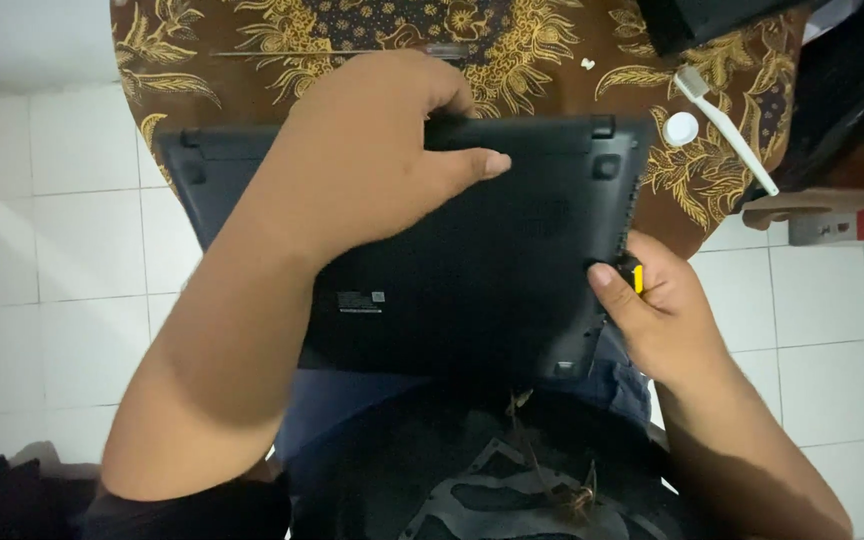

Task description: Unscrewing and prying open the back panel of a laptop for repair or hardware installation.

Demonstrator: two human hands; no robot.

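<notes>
Nearest the camera, the person's dark printed shirt [512, 480] and blue trousers [352, 400] fill the lower frame. A black laptop [492, 270] lies upside down, its base facing up, its near edge over the lap and its far edge over a round table covered with a brown and gold patterned cloth [552, 60].

The right hand [657, 310] is closed around a small tool with a yellow and black handle [635, 276], held against the laptop's right edge, thumb pressed on the casing. The tool's tip is hidden.

The left hand [372, 150] lies across the far half of the base, fingers curled over the rear edge, thumb stretched flat on the casing. It grips the laptop itself.

Farther off on the cloth, right of the laptop: a white toothbrush [727, 125], a small round white cap [681, 128] just beside it, and a tiny white piece [587, 64]. A thin rod-like item [352, 50] lies beyond the left hand. A dark object [702, 20] sits at the top edge; what it is cannot be determined. No open container shows its contents. White floor tiles [52, 250] surround the table.
</notes>
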